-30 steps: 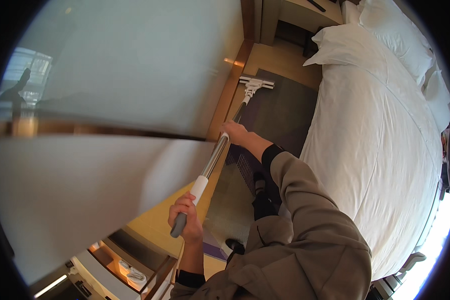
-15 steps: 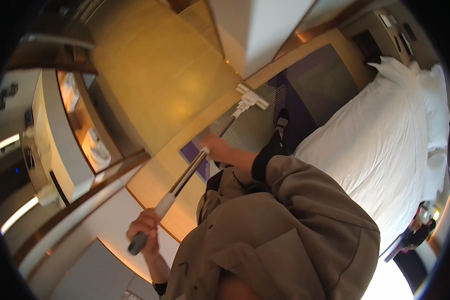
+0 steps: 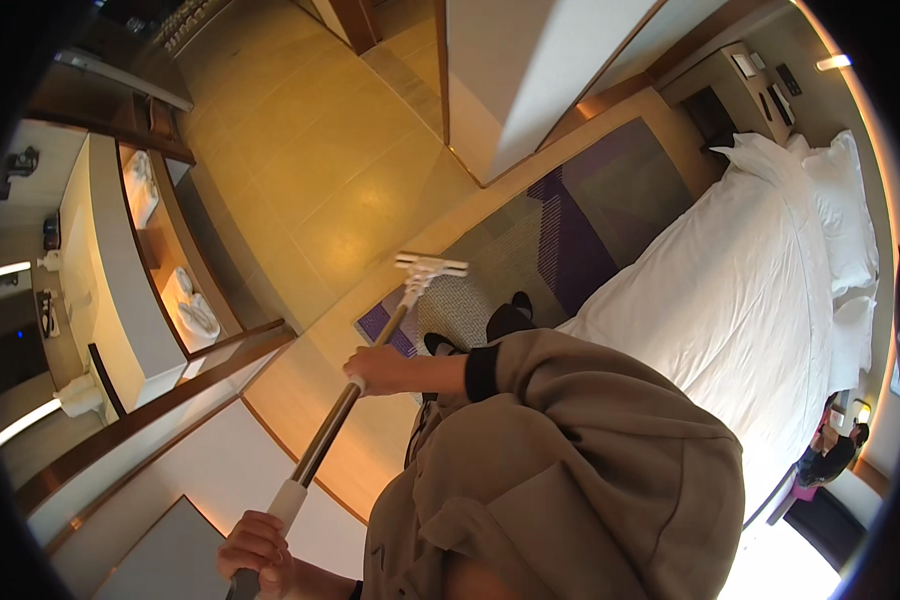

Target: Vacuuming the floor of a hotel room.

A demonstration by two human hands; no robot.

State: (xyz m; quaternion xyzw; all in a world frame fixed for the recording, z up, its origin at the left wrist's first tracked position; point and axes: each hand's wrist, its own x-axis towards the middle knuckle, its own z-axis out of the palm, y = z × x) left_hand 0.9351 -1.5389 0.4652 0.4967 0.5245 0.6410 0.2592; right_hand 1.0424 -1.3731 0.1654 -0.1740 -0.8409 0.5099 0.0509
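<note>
Both my hands are closed around the pole of a mop (image 3: 330,437), which slants from the lower left up toward the middle. My left hand (image 3: 254,553) grips the dark end of its handle, just below a white sleeve. Farther up, my right hand (image 3: 380,370) wraps the pole at a white collar. The white mop head (image 3: 430,267) is a narrow bar on a jointed bracket, over the near left part of the patterned carpet (image 3: 610,200). Whether it touches the floor I cannot tell. My feet in dark shoes stand close by the head.
A bed with white bedding (image 3: 710,290) fills the right side. At left, a shelf unit (image 3: 155,240) holds rolled white towels, beside a counter (image 3: 115,290). A wall corner (image 3: 485,150) juts in ahead. Another person (image 3: 832,462) is at the far right.
The mop head has moved left and nearer to me. Both hands have shifted left and down with the pole. My feet have changed position on the carpet.
</note>
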